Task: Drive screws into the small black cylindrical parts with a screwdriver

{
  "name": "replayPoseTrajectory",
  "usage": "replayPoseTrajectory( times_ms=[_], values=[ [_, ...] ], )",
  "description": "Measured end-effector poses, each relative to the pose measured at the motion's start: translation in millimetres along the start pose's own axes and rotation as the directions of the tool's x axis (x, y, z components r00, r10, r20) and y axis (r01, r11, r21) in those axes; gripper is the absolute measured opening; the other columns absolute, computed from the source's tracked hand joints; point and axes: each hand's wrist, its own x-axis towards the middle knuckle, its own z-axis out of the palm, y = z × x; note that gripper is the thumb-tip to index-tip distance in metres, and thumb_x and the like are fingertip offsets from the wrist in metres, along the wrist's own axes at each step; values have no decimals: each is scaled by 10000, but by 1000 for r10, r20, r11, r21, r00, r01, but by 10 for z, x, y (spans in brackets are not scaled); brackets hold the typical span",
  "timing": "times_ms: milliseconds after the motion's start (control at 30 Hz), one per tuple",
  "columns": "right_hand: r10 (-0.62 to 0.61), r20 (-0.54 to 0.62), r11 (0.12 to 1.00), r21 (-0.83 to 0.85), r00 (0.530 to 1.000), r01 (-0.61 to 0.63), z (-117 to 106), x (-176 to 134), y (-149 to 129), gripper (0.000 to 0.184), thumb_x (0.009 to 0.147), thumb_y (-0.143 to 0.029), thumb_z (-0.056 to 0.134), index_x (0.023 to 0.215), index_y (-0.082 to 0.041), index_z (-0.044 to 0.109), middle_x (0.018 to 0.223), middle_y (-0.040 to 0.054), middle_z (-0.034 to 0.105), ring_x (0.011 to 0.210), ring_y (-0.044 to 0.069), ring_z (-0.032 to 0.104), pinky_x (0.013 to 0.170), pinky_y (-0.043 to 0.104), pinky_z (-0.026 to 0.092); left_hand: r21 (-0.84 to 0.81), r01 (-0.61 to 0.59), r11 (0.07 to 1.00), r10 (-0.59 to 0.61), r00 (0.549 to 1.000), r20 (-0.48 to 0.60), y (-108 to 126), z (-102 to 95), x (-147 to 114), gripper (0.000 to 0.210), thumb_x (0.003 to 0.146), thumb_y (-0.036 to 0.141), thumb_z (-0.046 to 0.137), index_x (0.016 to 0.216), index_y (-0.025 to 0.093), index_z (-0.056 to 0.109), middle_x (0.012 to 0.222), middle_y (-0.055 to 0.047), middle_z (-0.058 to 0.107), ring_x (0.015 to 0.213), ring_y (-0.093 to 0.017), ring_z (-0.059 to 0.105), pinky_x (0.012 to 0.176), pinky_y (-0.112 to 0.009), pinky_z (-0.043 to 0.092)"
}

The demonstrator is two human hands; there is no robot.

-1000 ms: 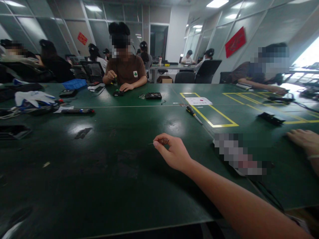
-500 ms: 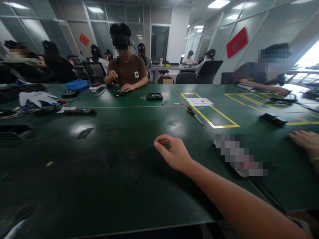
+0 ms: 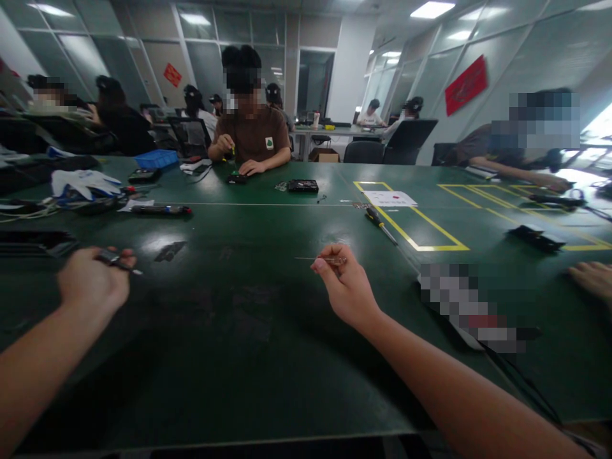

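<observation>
My right hand (image 3: 351, 284) is closed around a small screwdriver (image 3: 335, 260) with a reddish, see-through handle. Its thin shaft points left, held above the green table (image 3: 201, 382). On the left, my left hand (image 3: 93, 280) grips a small dark device with a shiny end (image 3: 115, 259); the fingers cover part of it, and its exact kind is unclear. A black tray-like case (image 3: 36, 243) lies just beyond that hand. Between my hands, a dark flat patch (image 3: 169, 251) shows on the tabletop.
A yellow-and-black screwdriver (image 3: 380, 224) lies near a white paper (image 3: 389, 198) inside yellow tape. To the right are a blurred-out phone-like object (image 3: 471, 312), a black part (image 3: 535, 238) and another person's hand (image 3: 593, 278). Gloves (image 3: 86, 185) and a blue tray (image 3: 156, 159) sit left; a person (image 3: 251, 137) works opposite.
My left hand has come into view from the left, holding the dark device. My right hand has risen slightly with the small screwdriver, which now shows more fully. The view has shifted a little.
</observation>
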Motion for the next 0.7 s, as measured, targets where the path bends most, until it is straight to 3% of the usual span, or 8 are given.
replayPoseTrajectory(
  times_ms=[67,133,233,300,433,600,700],
  values=[
    [2,0,999,42,1000,-2,2,8,19,136,984,-349,590,1036,-228,556,860,29,711,803,188,703,740,319,527,-114,134,984,-129,990,48,-164,186,-182,204,963,-9,436,877,153,524,847,23,575,761,-106,608,785,-302,547],
    [-5,4,998,57,1000,5,-8,13,16,145,973,-355,615,1033,-229,575,824,14,709,768,180,703,737,314,530,-126,245,961,-211,950,232,-299,438,-498,141,943,22,539,920,159,563,891,16,614,801,-120,659,773,-278,535],
    [-29,-22,1000,4,999,29,-45,4,-36,152,970,-371,626,1011,-225,620,759,-6,689,663,156,666,687,299,516,-48,368,929,-297,816,495,-421,790,-993,149,909,152,677,1026,176,588,960,-10,659,822,-160,704,731,-289,539],
    [-76,-54,996,-41,996,74,-72,-16,-85,160,970,-375,627,949,-218,647,775,4,693,663,154,650,677,296,507,-6,379,925,-305,753,583,-479,929,-1222,308,867,227,746,1129,199,585,1026,-25,683,815,-165,711,746,-311,554],
    [-165,-97,986,-51,981,161,-92,-85,-143,158,975,-339,613,889,-218,668,833,27,706,723,171,658,691,306,522,94,26,995,-88,657,749,-608,936,-1412,619,666,148,885,1223,205,621,1129,-62,705,982,-208,708,909,-376,562],
    [-185,-132,980,50,974,193,-72,-183,-139,109,972,-318,609,1035,-244,658,818,21,686,710,184,673,664,320,538,104,-474,875,153,472,868,-668,764,-1413,359,734,187,856,1066,229,726,1149,-55,712,1063,-241,691,972,-418,556],
    [-210,-119,974,65,970,219,-65,-208,-153,83,969,-302,611,1017,-246,650,816,22,683,706,184,671,648,318,534,87,-586,806,217,429,877,-645,731,-1377,346,774,197,832,1102,249,737,1126,-43,729,1062,-236,689,988,-421,552]
  ],
)
